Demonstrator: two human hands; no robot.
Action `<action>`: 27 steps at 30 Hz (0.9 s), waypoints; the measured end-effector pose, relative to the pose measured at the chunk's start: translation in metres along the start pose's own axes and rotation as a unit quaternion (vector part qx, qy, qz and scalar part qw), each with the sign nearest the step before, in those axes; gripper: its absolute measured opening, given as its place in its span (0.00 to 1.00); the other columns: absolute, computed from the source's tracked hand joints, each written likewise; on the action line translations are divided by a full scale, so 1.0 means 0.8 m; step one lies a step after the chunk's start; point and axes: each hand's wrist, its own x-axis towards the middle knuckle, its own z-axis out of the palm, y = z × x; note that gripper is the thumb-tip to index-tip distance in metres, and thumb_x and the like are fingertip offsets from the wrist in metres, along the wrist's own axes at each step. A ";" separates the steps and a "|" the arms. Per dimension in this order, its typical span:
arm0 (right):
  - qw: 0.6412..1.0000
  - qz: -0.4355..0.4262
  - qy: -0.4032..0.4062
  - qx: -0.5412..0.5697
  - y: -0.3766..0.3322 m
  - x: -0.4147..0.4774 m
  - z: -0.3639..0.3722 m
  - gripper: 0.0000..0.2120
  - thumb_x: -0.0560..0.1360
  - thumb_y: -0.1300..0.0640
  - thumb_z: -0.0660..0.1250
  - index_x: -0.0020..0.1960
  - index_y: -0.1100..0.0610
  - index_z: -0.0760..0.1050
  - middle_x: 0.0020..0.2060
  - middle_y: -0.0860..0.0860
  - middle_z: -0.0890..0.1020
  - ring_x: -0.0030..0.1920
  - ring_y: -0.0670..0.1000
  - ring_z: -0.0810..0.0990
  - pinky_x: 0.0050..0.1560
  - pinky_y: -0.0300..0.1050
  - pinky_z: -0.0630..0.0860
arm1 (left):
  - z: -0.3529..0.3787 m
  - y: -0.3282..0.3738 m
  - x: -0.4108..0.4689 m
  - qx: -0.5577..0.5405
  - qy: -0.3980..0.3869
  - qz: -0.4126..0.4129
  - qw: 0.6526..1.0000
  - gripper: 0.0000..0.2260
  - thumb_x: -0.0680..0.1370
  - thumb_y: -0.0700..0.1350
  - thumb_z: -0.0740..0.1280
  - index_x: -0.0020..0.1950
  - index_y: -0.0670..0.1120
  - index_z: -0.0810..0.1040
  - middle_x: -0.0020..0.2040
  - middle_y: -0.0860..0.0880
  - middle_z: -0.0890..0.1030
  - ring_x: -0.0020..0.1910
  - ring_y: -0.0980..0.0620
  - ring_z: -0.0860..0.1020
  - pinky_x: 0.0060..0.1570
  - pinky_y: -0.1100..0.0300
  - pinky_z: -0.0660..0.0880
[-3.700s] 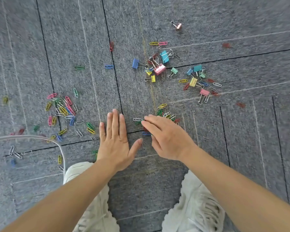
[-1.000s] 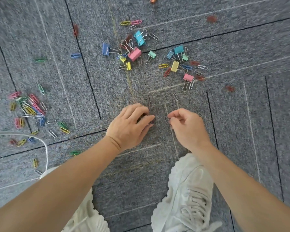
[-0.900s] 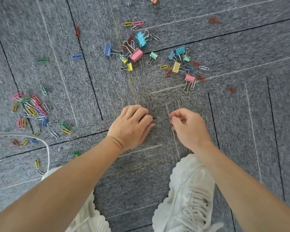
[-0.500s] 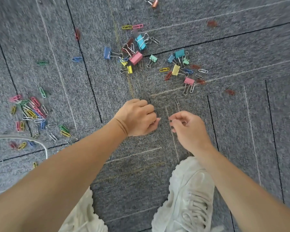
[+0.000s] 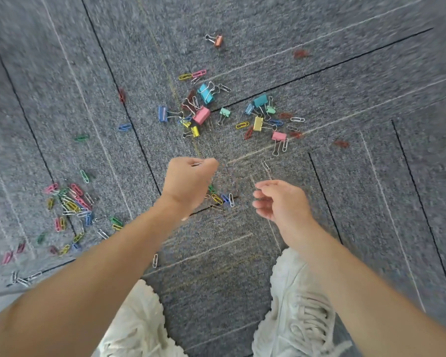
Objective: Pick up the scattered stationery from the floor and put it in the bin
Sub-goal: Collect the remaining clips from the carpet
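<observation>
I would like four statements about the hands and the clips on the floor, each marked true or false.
1. The left hand pinches a silver paper clip. True.
2. The right hand holds a pink binder clip. False: its fingers are loosely curled with nothing visible in them; the pink binder clip lies on the carpet.
3. Only binder clips lie on the carpet. False: coloured paper clips lie there too.
4. An orange binder clip lies apart from the others, farther from the person. True.
</observation>
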 end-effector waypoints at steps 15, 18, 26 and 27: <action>0.948 0.168 -0.130 0.237 0.008 -0.017 0.023 0.32 0.81 0.37 0.55 0.61 0.65 0.77 0.55 0.62 0.84 0.57 0.61 0.82 0.64 0.57 0.76 | 0.022 0.002 -0.026 0.004 0.059 0.145 0.988 0.22 0.77 0.39 0.65 0.23 0.48 0.69 0.20 0.55 0.66 0.21 0.55 0.62 0.23 0.64 0.61; 0.923 0.186 -0.194 0.277 0.013 -0.018 0.027 0.39 0.78 0.31 0.54 0.66 0.64 0.74 0.60 0.63 0.81 0.60 0.60 0.81 0.65 0.56 0.75 | 0.031 -0.003 -0.032 0.079 0.055 0.244 0.965 0.19 0.76 0.45 0.66 0.24 0.48 0.70 0.20 0.55 0.68 0.21 0.57 0.64 0.21 0.66 0.61; 0.885 0.178 -0.266 0.338 0.017 -0.022 0.037 0.38 0.81 0.34 0.46 0.48 0.59 0.86 0.49 0.56 0.84 0.55 0.55 0.82 0.68 0.52 0.69 | 0.065 -0.007 -0.045 0.063 0.053 0.365 0.927 0.17 0.75 0.43 0.65 0.28 0.53 0.64 0.25 0.59 0.62 0.24 0.61 0.60 0.27 0.71 0.57; 0.889 0.160 -0.274 0.330 0.015 -0.024 0.039 0.37 0.81 0.35 0.46 0.48 0.59 0.86 0.51 0.56 0.84 0.60 0.56 0.80 0.74 0.55 0.64 | 0.069 -0.009 -0.045 0.063 0.051 0.372 0.925 0.17 0.75 0.42 0.65 0.28 0.52 0.65 0.25 0.59 0.63 0.24 0.62 0.61 0.27 0.72 0.57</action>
